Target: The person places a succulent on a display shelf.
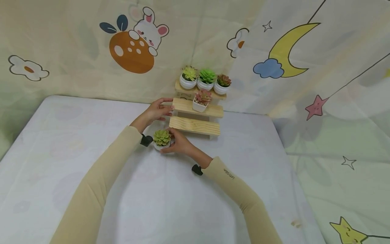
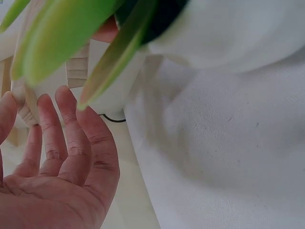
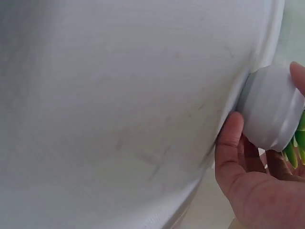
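Note:
My right hand [image 1: 181,143] grips a round white pot [image 3: 270,107] with a light green succulent [image 1: 161,137], low over the table in front of the shelf's left end. Fingers and thumb lie around the pot's side in the right wrist view. My left hand [image 1: 154,112] is at the left end of a three-step wooden shelf [image 1: 195,125], fingertips right at the middle step's edge. Its fingers are spread and slightly bent in the left wrist view. The succulent's leaves [image 2: 62,43] and pot show large there, partly covering the shelf.
Three potted succulents [image 1: 205,81] stand on the top step, and a pinkish one in a square white pot [image 1: 199,104] on the middle step. The white-covered table [image 1: 170,200] ends just behind the shelf, where a printed cloth [image 1: 189,37] hangs.

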### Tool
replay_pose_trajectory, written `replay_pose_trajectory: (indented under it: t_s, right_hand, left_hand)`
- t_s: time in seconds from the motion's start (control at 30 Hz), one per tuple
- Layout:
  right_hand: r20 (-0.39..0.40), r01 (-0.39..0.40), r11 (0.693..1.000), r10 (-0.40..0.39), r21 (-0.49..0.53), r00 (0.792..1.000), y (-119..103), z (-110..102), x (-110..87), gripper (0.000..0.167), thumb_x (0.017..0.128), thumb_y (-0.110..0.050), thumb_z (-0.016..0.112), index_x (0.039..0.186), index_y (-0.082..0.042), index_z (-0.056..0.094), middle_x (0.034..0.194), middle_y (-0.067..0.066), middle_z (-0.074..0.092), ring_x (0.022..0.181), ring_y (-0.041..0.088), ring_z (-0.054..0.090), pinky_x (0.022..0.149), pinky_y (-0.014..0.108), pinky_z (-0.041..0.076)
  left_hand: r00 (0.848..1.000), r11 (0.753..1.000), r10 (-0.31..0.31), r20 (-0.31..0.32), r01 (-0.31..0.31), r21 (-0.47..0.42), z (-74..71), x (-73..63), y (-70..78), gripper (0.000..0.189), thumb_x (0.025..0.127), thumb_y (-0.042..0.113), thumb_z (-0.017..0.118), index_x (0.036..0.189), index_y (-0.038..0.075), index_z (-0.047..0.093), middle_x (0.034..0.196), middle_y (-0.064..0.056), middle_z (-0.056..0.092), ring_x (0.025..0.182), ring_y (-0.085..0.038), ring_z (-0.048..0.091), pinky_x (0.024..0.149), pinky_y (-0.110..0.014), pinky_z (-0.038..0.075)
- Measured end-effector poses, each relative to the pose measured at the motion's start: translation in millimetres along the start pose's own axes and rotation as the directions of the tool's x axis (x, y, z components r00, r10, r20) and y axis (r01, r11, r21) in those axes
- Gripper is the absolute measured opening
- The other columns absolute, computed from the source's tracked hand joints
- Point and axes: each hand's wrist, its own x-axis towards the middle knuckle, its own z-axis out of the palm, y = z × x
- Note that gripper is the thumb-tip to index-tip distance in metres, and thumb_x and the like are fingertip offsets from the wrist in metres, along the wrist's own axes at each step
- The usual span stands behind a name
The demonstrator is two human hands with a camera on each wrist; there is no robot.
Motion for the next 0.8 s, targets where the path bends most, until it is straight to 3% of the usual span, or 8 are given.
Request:
replay_pose_trajectory:
  t_s: [0.2,0.37,0.6,0.8]
  right_hand:
    - [-0.011,0.049,0.997,-0.050,-0.062,0.999,5.7,-1.5,-1.7,0.065,0.075,-0.010,0.086,0.129,0.000,0.051,0.119,0.014,0.058,0.093,0.016,0.055,0.069,0.018,0.047]
    - [-0.026,0.030,0.998,-0.032,-0.059,0.999,7.5,-2.3,-7.9,0.069,0.074,-0.013,0.086,0.133,-0.001,0.051,0.118,0.013,0.060,0.087,0.012,0.055,0.069,0.018,0.048]
    - [-0.155,-0.043,0.999,0.044,0.007,0.987,5.1,-14.6,-30.2,0.070,0.077,-0.014,0.083,0.137,-0.002,0.049,0.124,0.013,0.059,0.102,0.019,0.057,0.082,0.028,0.050]
    - [-0.286,-0.047,0.987,0.090,0.153,0.954,6.5,-34.5,-50.0,0.071,0.079,-0.010,0.081,0.139,-0.003,0.044,0.133,0.014,0.053,0.116,0.024,0.054,0.097,0.041,0.046]
  left_hand:
    - [1.000,1.000,0.006,0.004,-0.006,-0.005,1.9,1.5,0.5,0.056,0.100,0.033,0.056,0.151,0.019,0.034,0.141,-0.019,0.052,0.122,-0.034,0.055,0.099,-0.051,0.042]
    - [1.000,1.000,0.009,0.014,-0.009,0.004,-0.1,-0.4,-0.8,0.059,0.100,0.033,0.055,0.153,0.019,0.031,0.144,-0.019,0.048,0.124,-0.034,0.054,0.102,-0.052,0.040]
    - [1.000,1.000,-0.005,0.022,0.005,-0.008,-1.2,1.0,-1.6,0.059,0.101,0.033,0.055,0.152,0.019,0.031,0.145,-0.019,0.047,0.126,-0.035,0.052,0.103,-0.052,0.039]
    - [1.000,1.000,-0.008,0.020,0.009,-0.010,-1.1,1.4,-0.3,0.058,0.101,0.032,0.055,0.152,0.018,0.031,0.144,-0.020,0.048,0.126,-0.035,0.052,0.103,-0.051,0.040]
